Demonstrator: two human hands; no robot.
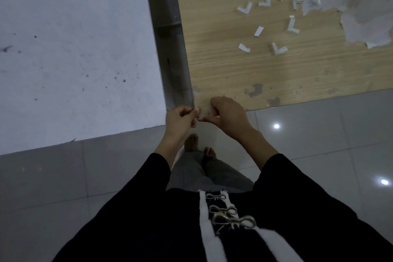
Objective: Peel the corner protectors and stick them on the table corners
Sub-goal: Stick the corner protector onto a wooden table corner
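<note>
2 broad surfaces share the upper view: a white panel (74, 49) on the left and a wood-grain table (234, 66) on the right. A grey metal strip (170, 27) runs between them. Below both lies a grey tiled floor (319, 138) with 2 bright light spots on it. A black garment (148, 219) with white stripes and 3 silver bow clasps (225, 211) fills the bottom, and 2 bare feet (191, 142) show beneath the arms.

In the table's far right corner a large pale patch (350, 2) shows where the wood surface is worn off. Smaller chips (255, 89) mark the near edge.

Both hands meet at the table's near left corner. The right hand (228, 114) is over the corner with its fingers curled down around a translucent corner protector (205, 112), and its thumb reaches left beneath it. The left hand (180, 119) is just off the corner, fingers curled, thumb and forefinger pinching the protector's left end. Whether the protector already touches the table's corner I cannot tell; it is blurred and partly hidden.

About 10 loose protectors (244, 8), white and L-shaped, are scattered toward the far right of the table, well apart from the hands. Some are beside the worn patch. 2 small flat white strips (258, 31) lie nearer the middle of the table, among them.
</note>
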